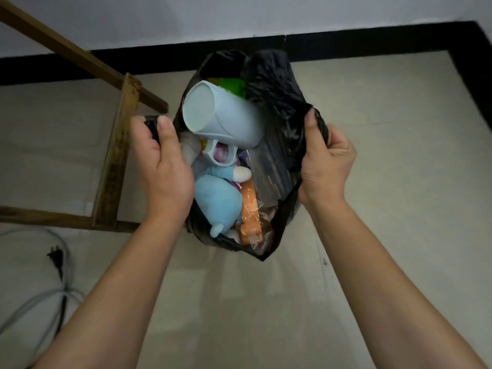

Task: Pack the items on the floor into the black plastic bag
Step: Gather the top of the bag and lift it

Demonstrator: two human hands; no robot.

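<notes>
Bag (271, 81) is gaping wide. Left hand (165, 166), beside a frame (117, 155), and right hand (327, 166) are pinching its opposite edges.

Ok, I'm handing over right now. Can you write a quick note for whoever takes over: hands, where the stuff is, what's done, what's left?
Hands: the left hand grips the left edge of the black bag; the right hand grips the right edge. Between them the mouth is held open.
In the bag: jug on top, soft toy, orange packet, green item at the back.
Done: no loose items show on the floor; only a cable and a wooden frame.
Left: check outside the view for strays, then probably close the bag.
</notes>
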